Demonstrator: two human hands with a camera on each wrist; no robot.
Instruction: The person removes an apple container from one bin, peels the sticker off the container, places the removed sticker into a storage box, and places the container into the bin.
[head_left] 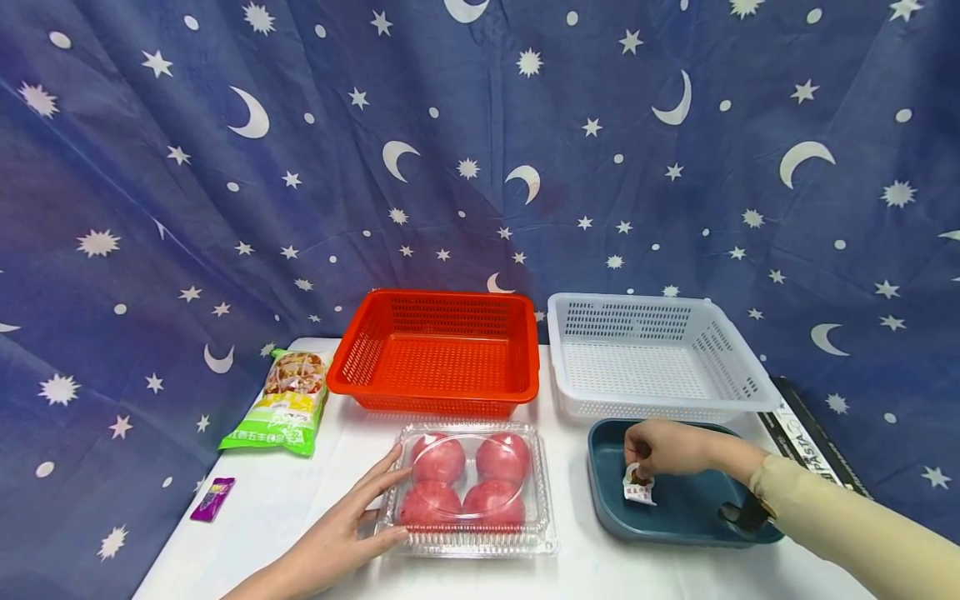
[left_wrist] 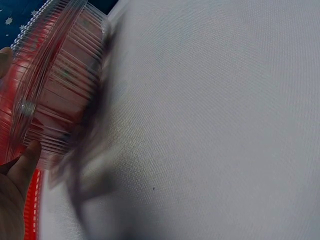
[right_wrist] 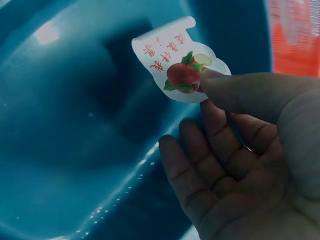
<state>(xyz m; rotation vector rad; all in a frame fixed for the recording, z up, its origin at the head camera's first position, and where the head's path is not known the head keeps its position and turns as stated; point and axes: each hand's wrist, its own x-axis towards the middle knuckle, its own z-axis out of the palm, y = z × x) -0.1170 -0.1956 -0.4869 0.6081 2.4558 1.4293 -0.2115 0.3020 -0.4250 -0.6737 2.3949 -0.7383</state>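
White table [head_left: 352,433] — label [right_wrist: 162,52] juts from pinching right fingers [right_wrist: 235,91] — spread left fingers [head_left: 381,486] touch box [head_left: 468,492].

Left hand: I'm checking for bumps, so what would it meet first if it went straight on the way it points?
The left hand would first meet the clear plastic box of red fruit; it seems to touch the box's left side, though exact contact is hard to judge.

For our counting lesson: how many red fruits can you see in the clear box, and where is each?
4: far-left fruit, far-right fruit, near-left fruit and near-right fruit, all inside the clear box. Any underneath could be hidden.
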